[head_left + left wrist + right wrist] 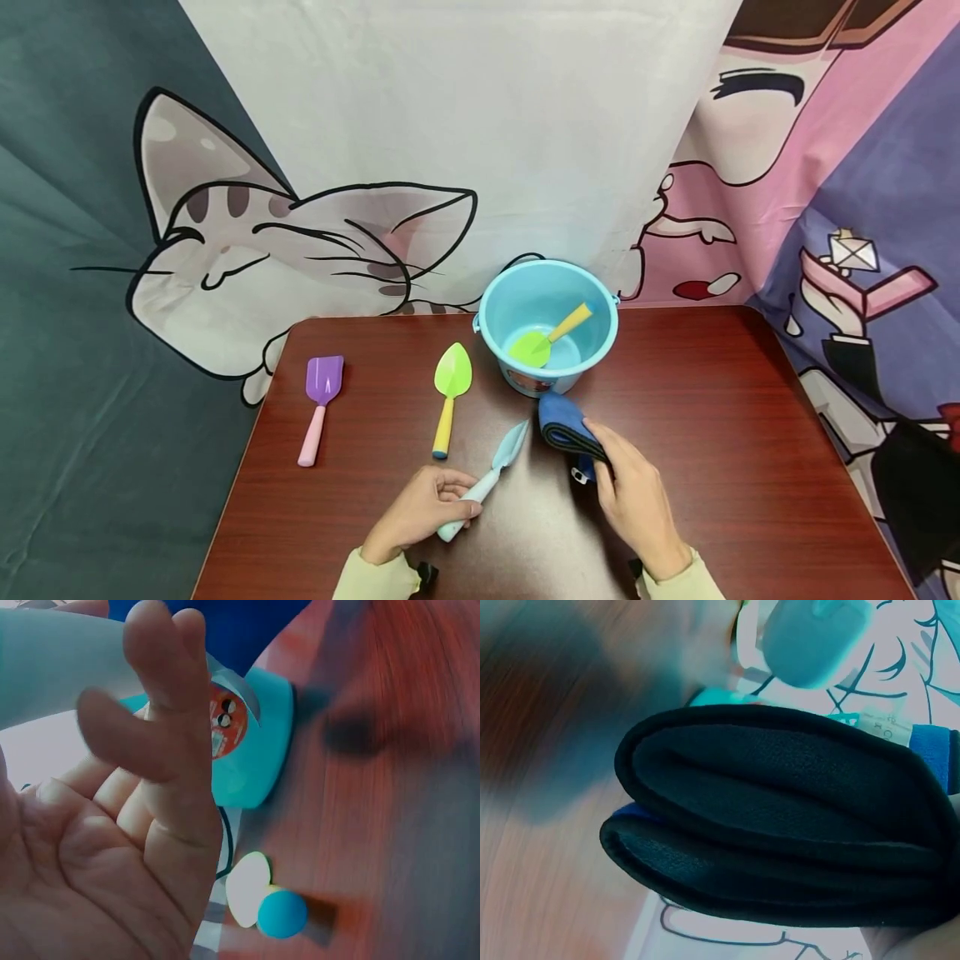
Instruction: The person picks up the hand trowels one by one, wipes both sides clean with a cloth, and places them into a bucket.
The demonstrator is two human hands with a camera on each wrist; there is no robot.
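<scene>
My left hand pinches the handle of a light blue toy trowel, its blade pointing up and away over the table. In the left wrist view, the trowel's pale handle lies across the fingers. Just right of the blade, my right hand grips a folded blue cloth item with black edging, held in front of the bucket. Its dark folded layers fill the right wrist view, where a white label shows behind them. A small white fitting hangs under the cloth item.
A light blue bucket stands at the table's back edge, holding a green trowel with a yellow handle. Left of it lie another green trowel and a purple shovel with a pink handle. A printed curtain hangs behind the table.
</scene>
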